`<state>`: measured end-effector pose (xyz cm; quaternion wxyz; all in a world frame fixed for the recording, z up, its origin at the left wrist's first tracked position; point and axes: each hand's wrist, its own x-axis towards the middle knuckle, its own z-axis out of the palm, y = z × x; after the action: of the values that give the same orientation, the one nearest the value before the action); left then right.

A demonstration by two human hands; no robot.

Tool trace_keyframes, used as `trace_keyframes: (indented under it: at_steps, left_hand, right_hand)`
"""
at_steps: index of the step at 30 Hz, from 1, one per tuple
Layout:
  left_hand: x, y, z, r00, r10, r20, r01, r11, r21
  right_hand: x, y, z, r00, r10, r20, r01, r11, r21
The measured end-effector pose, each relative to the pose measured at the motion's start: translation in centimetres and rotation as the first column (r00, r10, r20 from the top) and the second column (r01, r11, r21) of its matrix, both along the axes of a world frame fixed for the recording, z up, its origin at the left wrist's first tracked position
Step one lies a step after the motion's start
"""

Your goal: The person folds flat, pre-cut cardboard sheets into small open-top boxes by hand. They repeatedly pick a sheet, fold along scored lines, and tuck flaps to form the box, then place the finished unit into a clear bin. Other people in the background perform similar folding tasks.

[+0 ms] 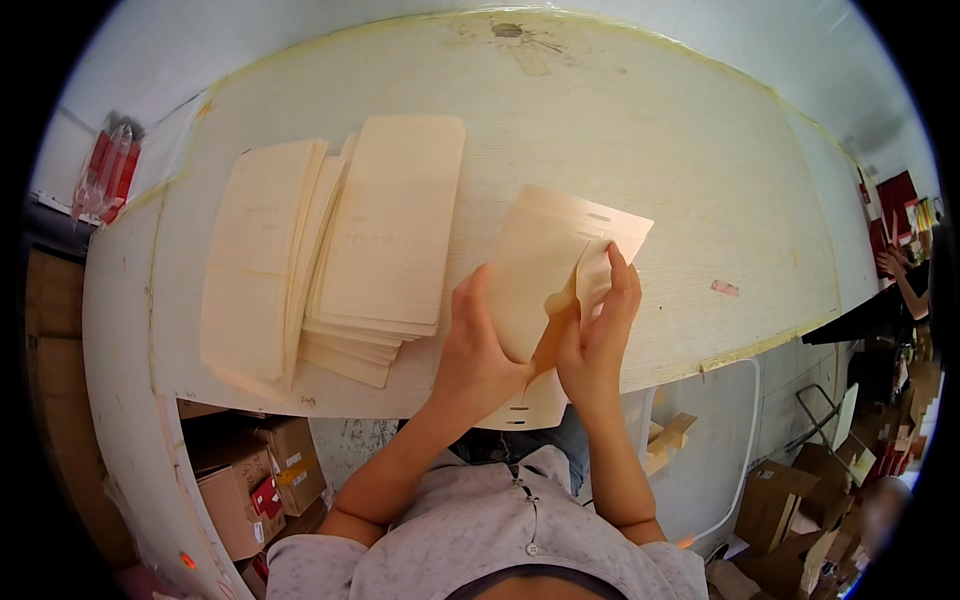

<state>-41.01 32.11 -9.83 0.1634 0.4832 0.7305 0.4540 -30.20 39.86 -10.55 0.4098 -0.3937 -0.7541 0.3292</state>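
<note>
A cream card folder (535, 250) with small slots near its far end stands tilted over the near part of the table, partly unfolded. My left hand (478, 345) is closed round its left side, with the thumb along the inner face. My right hand (598, 345) pinches a curled flap on the right side between thumb and fingers. The folder's lower end hangs past the table edge, in front of my body. To the left lie two overlapping piles of similar flat cream card pieces, a left pile (250, 240) and a fanned right pile (400, 210).
The pale table (690, 170) has yellowish tape along its edges and a pink scrap (725, 288) at the right. Cardboard boxes (240, 500) are stored beneath at the left; more boxes (770, 500) stand on the floor at the right. Another person's arm (905, 280) shows at the far right.
</note>
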Motion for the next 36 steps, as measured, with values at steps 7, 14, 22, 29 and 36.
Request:
trace_keyframes:
  at_steps: [7,14,22,29,36]
  left_hand:
    - [-0.2,0.3,0.6,0.993,-0.017,0.113,0.034,0.988,-0.148]
    - [-1.2,-0.2,1.0,0.965,-0.091,0.245,0.164,0.941,-0.295]
    - [-5.0,-0.7,1.5,0.630,-0.443,0.638,0.523,0.849,0.073]
    - [-3.8,-0.5,-0.2,-0.049,-0.443,0.895,0.045,0.894,0.445]
    - [-2.4,1.7,-3.6,-0.124,-0.639,0.759,-0.087,0.769,0.634]
  right_hand:
    - [-0.7,-1.1,0.9,0.906,-0.363,0.216,0.141,0.742,0.656]
    - [0.1,0.0,1.1,0.945,0.197,0.261,-0.312,0.785,0.535]
    - [0.9,-0.7,1.8,0.961,0.267,0.071,-0.274,0.955,0.111]
    - [-0.2,-2.2,1.3,0.969,0.239,-0.065,-0.243,0.968,-0.059]
    - [-1.2,-4.1,1.1,0.987,0.152,0.055,-0.158,0.976,0.149]
